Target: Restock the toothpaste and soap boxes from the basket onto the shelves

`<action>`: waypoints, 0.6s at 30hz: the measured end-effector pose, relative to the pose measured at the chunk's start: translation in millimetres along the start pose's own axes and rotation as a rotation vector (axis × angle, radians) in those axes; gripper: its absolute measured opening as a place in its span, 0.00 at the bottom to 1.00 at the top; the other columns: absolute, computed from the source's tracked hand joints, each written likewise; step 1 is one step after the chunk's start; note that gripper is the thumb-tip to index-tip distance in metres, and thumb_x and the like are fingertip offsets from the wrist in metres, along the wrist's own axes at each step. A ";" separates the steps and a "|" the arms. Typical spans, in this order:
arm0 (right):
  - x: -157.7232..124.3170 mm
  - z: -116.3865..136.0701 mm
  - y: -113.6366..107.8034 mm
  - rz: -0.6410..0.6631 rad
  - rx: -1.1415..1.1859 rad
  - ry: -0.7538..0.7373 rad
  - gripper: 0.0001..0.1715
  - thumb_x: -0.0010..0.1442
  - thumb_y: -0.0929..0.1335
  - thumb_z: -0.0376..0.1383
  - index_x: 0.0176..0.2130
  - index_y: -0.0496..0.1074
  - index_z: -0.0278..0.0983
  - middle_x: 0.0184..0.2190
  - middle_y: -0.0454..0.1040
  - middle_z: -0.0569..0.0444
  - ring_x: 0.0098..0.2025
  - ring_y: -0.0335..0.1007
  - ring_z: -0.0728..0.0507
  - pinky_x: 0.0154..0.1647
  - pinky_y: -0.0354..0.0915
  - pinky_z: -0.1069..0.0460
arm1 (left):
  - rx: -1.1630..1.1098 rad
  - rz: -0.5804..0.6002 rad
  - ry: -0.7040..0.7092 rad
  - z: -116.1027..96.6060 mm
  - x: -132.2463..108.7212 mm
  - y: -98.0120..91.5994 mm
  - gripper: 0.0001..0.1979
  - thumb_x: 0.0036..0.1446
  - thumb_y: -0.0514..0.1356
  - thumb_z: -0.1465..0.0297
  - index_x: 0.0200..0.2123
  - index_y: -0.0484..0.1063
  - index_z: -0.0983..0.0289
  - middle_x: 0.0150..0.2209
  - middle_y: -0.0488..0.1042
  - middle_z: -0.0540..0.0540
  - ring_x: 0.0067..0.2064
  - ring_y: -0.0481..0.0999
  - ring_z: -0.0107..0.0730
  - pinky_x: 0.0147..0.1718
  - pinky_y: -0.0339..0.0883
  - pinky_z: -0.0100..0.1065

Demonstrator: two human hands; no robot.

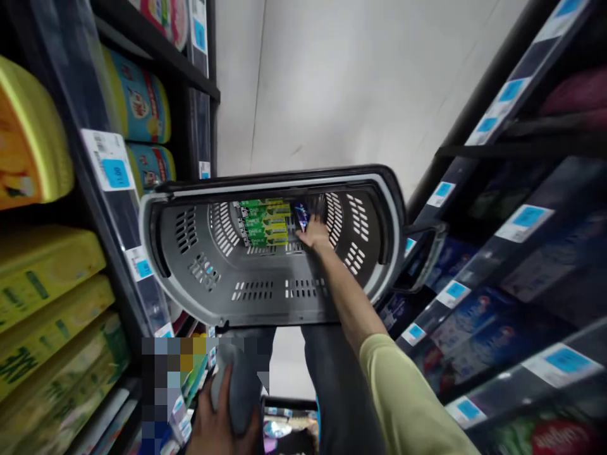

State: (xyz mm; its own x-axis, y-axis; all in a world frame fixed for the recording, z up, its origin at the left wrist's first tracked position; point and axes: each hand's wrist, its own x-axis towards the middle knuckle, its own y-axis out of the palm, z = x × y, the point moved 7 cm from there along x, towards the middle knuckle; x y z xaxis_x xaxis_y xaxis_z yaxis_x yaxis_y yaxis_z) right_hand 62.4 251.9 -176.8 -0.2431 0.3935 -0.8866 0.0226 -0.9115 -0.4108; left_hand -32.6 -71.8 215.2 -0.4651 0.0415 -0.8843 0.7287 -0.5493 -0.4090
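Observation:
My right hand (315, 234) reaches down into a grey shopping basket (265, 272). Its fingers are bent against a small dark blue package (300, 216), whose kind I cannot make out. Beside that package, several green and yellow Darlie toothpaste boxes (264, 224) lie in a row on the basket floor. Near the lower edge, my left hand (220, 414) rests on a rounded grey surface (232, 379), which looks like a trouser knee. Its fingers are spread, and no object is in it.
Shelves rise on both sides. Yellow packs (47, 272) and blue-yellow containers (137, 98) fill the left one; blue boxes (474, 335) stand on the right. The basket's handle (427, 253) sticks out close to the right shelf. Pale floor (351, 82) lies ahead.

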 end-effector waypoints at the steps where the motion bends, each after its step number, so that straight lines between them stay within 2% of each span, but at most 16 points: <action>1: -20.8 -0.4 6.0 0.049 0.049 0.046 0.37 0.63 0.69 0.45 0.60 0.62 0.22 0.59 0.67 0.24 0.59 0.69 0.28 0.59 0.65 0.39 | -0.002 0.020 0.021 -2.9 -0.5 -2.1 0.38 0.62 0.56 0.54 0.72 0.49 0.53 0.65 0.59 0.65 0.55 0.76 0.60 0.47 0.74 0.52; 3: -68.5 4.7 12.6 0.153 0.158 0.115 0.29 0.63 0.68 0.48 0.51 0.69 0.26 0.43 0.78 0.34 0.41 0.79 0.35 0.44 0.72 0.45 | 0.002 0.049 0.053 -8.0 -3.7 -4.3 0.36 0.65 0.54 0.55 0.72 0.51 0.57 0.64 0.60 0.67 0.53 0.76 0.58 0.47 0.73 0.51; 5: -119.4 14.9 5.8 0.219 0.260 0.144 0.21 0.62 0.68 0.46 0.44 0.71 0.31 0.30 0.78 0.46 0.28 0.76 0.41 0.31 0.71 0.50 | 0.014 0.062 0.073 -12.9 -9.6 -4.6 0.34 0.66 0.53 0.57 0.72 0.51 0.60 0.62 0.62 0.69 0.50 0.78 0.56 0.46 0.72 0.49; 6: -145.0 20.4 -3.6 0.221 0.303 0.146 0.18 0.60 0.69 0.45 0.42 0.70 0.32 0.26 0.76 0.50 0.25 0.74 0.43 0.28 0.69 0.51 | 0.015 0.066 0.087 -15.9 -13.5 -4.6 0.34 0.66 0.53 0.59 0.72 0.52 0.62 0.61 0.63 0.70 0.49 0.79 0.55 0.47 0.72 0.49; 8: -196.8 31.0 -31.0 0.189 0.375 0.121 0.17 0.54 0.73 0.42 0.38 0.69 0.35 0.24 0.74 0.54 0.24 0.72 0.44 0.26 0.66 0.52 | 0.002 0.067 0.108 -21.0 -23.5 -6.3 0.34 0.66 0.52 0.60 0.71 0.53 0.66 0.60 0.65 0.72 0.50 0.79 0.58 0.48 0.71 0.50; 10: -250.9 39.9 -65.4 0.121 0.439 0.070 0.22 0.46 0.77 0.39 0.37 0.67 0.38 0.25 0.72 0.58 0.28 0.72 0.45 0.28 0.65 0.53 | -0.058 0.089 0.123 -24.6 -37.0 -10.6 0.34 0.65 0.53 0.62 0.70 0.55 0.69 0.60 0.66 0.76 0.52 0.77 0.64 0.50 0.69 0.53; 12: -307.6 46.8 -101.3 0.044 0.512 0.005 0.26 0.41 0.78 0.36 0.37 0.65 0.39 0.27 0.71 0.61 0.30 0.71 0.45 0.31 0.64 0.54 | -0.249 0.086 0.147 -28.1 -53.7 -23.4 0.34 0.61 0.56 0.62 0.67 0.61 0.73 0.62 0.64 0.79 0.57 0.73 0.72 0.55 0.64 0.58; 15: -392.8 54.0 -151.8 -0.060 0.644 -0.116 0.29 0.40 0.76 0.34 0.40 0.63 0.40 0.30 0.72 0.62 0.32 0.69 0.46 0.34 0.64 0.54 | -0.577 0.081 0.236 -40.2 -82.3 -56.4 0.30 0.53 0.62 0.59 0.53 0.74 0.73 0.58 0.71 0.77 0.63 0.67 0.74 0.63 0.55 0.60; 18: -470.7 56.0 -195.0 -0.157 0.775 -0.254 0.31 0.40 0.74 0.33 0.44 0.62 0.40 0.33 0.72 0.61 0.33 0.69 0.47 0.35 0.64 0.53 | -0.733 0.096 0.386 -65.5 -111.4 -100.0 0.25 0.51 0.62 0.52 0.44 0.79 0.66 0.51 0.79 0.70 0.60 0.73 0.64 0.64 0.59 0.56</action>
State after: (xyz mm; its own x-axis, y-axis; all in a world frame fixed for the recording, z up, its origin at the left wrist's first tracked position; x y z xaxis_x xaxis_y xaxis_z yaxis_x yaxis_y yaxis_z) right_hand 118.1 237.7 332.5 -0.4016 0.5689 -0.7177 -0.6817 -0.7090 -0.1806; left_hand -20.7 33.2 339.8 -0.2763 0.3788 -0.8833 0.9611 0.1118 -0.2527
